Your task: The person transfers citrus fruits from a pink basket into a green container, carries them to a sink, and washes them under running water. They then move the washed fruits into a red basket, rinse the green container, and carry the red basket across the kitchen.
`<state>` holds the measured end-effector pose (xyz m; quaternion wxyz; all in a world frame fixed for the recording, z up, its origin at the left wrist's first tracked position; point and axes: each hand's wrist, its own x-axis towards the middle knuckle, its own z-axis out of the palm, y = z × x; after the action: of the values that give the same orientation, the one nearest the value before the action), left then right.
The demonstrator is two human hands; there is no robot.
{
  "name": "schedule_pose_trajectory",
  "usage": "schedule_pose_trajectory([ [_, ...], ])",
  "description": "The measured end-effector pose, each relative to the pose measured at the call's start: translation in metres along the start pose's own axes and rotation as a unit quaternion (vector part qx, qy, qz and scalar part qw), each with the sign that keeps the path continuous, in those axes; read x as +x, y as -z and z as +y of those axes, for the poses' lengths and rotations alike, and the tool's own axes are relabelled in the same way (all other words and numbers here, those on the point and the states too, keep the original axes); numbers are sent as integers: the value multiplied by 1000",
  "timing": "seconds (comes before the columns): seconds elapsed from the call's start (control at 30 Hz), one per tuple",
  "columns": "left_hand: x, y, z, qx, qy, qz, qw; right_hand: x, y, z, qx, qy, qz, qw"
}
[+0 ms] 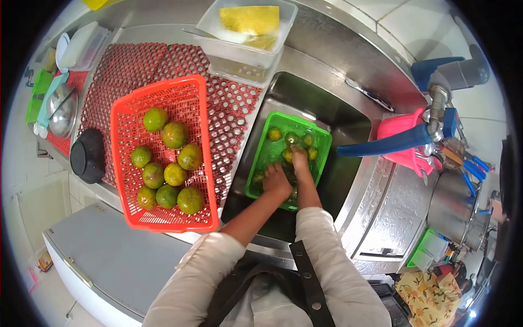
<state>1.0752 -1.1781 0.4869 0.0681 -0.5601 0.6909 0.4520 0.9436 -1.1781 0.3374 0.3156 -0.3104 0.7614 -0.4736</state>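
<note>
Citrus fruits (291, 139), green and yellowish, sit in the green basket (268, 155) down in the dark sink (348, 147), and we have both hands in there with them! Our right hand (299, 156) is in among the fruits, fingers pointing down beside a yellowish one, but we can't tell whether they close on it. Our left hand (277, 181) is lower in the basket, nearer its left side, back of the hand up; its fingertips are hard to make out, so we can't call that grip either. On writing, we spot a tiny mark at the corner of the grey lid (120, 250), too small for us to read. Our forearms cover part of the basket, and fruit near its lower end is only partly showing. Over to our left, larger citrus fruits (175, 134) lie in the red basket (206, 136) on the red mat (234, 109). Beyond, a yellow sponge (248, 20) sits in a clear container (239, 61), while at our right the blue spout (384, 140) juts over the sink, hiding part of the pink container (397, 125). The picture's dark round edge cuts off the clutter on both sides.
</note>
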Motion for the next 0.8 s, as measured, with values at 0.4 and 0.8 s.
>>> schedule_pose_trajectory([
  [0.4, 58, -47, -51, 129, -12, -19, 991, 25, -2, -89, -426, -165, -187, 870],
  [0.8, 108, 0, -10, 224, -207, 140, 942, -1, 36, -65, 434, -293, -71, 849],
])
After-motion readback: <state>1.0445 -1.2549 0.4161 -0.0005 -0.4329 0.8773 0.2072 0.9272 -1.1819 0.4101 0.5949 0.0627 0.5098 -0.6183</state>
